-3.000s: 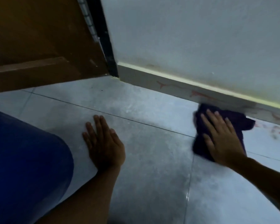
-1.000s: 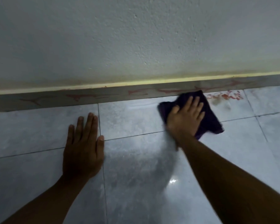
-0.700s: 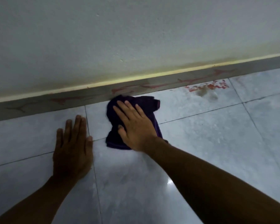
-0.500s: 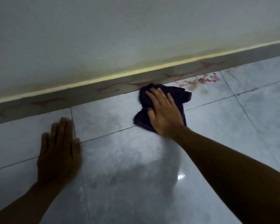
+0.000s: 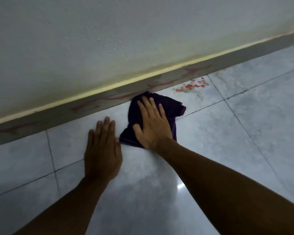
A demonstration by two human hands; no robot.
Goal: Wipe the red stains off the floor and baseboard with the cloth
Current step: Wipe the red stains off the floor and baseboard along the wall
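A dark purple cloth (image 5: pixel 171 106) lies crumpled on the pale floor tiles (image 5: pixel 227 129), its far edge touching the grey baseboard (image 5: pixel 58 111). My right hand (image 5: pixel 153 122) presses flat on top of the cloth, fingers spread. Just left of it, my left hand (image 5: pixel 102 150) rests palm-down on the bare tile, holding nothing. Red streaks (image 5: pixel 161 84) run along the baseboard on both sides of the cloth. A patch of red stains (image 5: pixel 192 85) sits on the floor to the right of the cloth, close to the baseboard.
A white textured wall (image 5: pixel 126 31) rises above the baseboard, with a yellowish strip (image 5: pixel 109 86) along its top edge. Dark grout lines (image 5: pixel 244 133) cross the glossy tiles. A light glare (image 5: pixel 181 186) shows near my right forearm.
My right hand and the cloth have slid left along the baseboard, closer to my left hand. The view has shifted, so the floor stain now sits further right of the cloth.
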